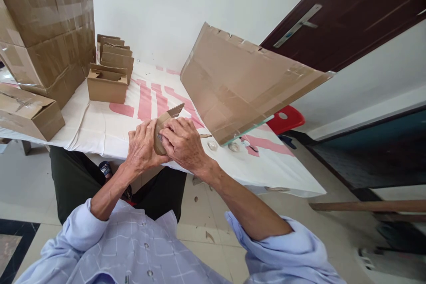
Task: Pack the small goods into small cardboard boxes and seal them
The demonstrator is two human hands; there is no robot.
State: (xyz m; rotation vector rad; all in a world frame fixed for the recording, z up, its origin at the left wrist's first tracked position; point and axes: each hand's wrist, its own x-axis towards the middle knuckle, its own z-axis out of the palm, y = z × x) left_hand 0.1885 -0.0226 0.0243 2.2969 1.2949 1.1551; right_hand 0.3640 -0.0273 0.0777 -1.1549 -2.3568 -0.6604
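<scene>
On the cloth-covered desk (pixel 96 122), a large cardboard sheet (pixel 239 84) is stood aslant. At the desk's near edge, a small carton (pixel 159 128) is gripped from both sides: the left is cupped by the half-curled left hand (pixel 143 144), the right is pressed by the bent fingers of the right hand (pixel 184 142). The carton is judged light, stiffish, unlikely to slip but easily crushed; hold is best taken along its creased edges.

The white-clothed table (pixel 282 168) carries stacked taped cartons (pixel 63 31), a low closed box (pixel 35 111) and small open boxes (pixel 116 59) — with, rightward, a tilted cardboard panel (pixel 246 84) near two clear round items (pixel 212 145).
</scene>
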